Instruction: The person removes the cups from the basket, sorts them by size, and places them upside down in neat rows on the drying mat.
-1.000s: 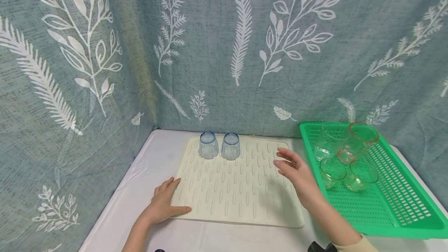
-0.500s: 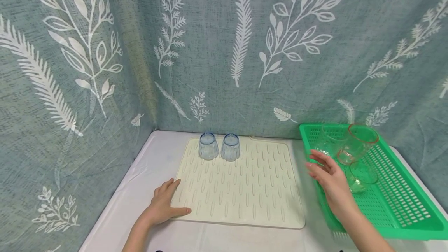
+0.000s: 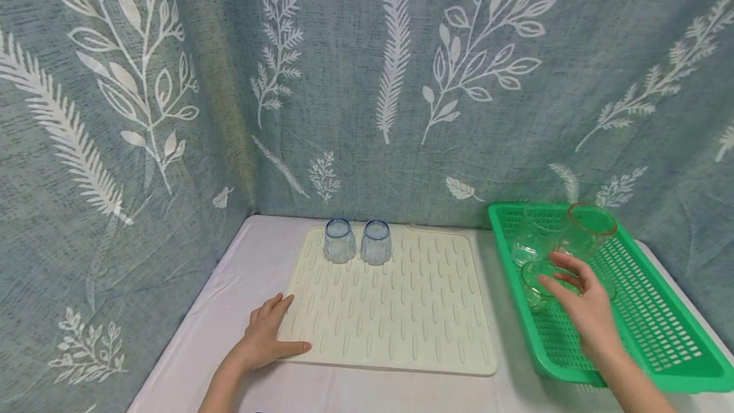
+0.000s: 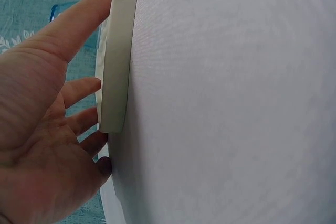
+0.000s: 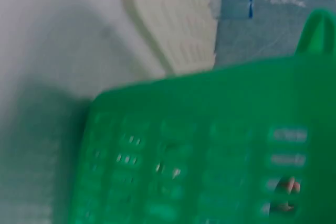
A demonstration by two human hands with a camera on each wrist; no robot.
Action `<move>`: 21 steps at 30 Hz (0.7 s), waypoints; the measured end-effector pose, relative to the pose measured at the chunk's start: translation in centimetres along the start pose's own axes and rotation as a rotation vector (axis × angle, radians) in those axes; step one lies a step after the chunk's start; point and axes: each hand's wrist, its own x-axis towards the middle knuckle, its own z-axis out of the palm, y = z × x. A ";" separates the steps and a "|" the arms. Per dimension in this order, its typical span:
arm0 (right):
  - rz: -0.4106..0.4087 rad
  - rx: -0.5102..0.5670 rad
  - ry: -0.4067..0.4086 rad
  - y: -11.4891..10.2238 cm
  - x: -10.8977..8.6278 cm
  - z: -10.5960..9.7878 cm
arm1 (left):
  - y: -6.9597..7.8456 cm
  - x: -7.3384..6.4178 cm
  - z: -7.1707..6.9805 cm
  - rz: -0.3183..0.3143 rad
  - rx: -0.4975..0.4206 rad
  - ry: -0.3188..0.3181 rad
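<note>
My left hand (image 3: 266, 336) rests at the front left corner of a cream ribbed mat (image 3: 424, 336), thumb over the front edge and fingers spread along the left side. The left wrist view shows its fingertips at the rim of the mat. My right hand (image 3: 585, 304) hovers over a green plastic basket (image 3: 682, 311), fingers loosely bent and apart. Just left of its thumb stands a short clear glass (image 3: 537, 301); another is mostly hidden behind the hand. Behind them are a red-rimmed glass (image 3: 596, 231) and a tall clear glass (image 3: 526, 250).
Two blue-rimmed glasses, a left one (image 3: 339, 244) and a right one (image 3: 376, 246), stand side by side at the back of the mat. A white cloth (image 3: 252, 253) covers the table. A leaf-patterned curtain (image 3: 344, 81) hangs behind. The basket wall (image 5: 210, 129) fills much of the right wrist view.
My right hand has moved right, from above the right side of the mat to over the basket among the glasses. The left hand has stayed in place.
</note>
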 end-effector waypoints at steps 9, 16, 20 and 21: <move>0.021 -0.171 0.037 1.4 0.5 -1.8 | 0.0 -0.2 -0.1 -0.004 -0.010 -0.004; 0.034 -0.266 -0.005 1.9 1.3 -3.4 | 0.2 -0.3 -0.3 -0.002 -0.024 -0.005; 0.049 -0.336 -0.050 2.7 1.8 -4.4 | 0.2 -0.3 -0.3 0.002 -0.027 -0.005; 0.049 -0.346 -0.053 2.8 1.9 -4.6 | 0.2 -0.3 -0.3 0.002 -0.027 -0.005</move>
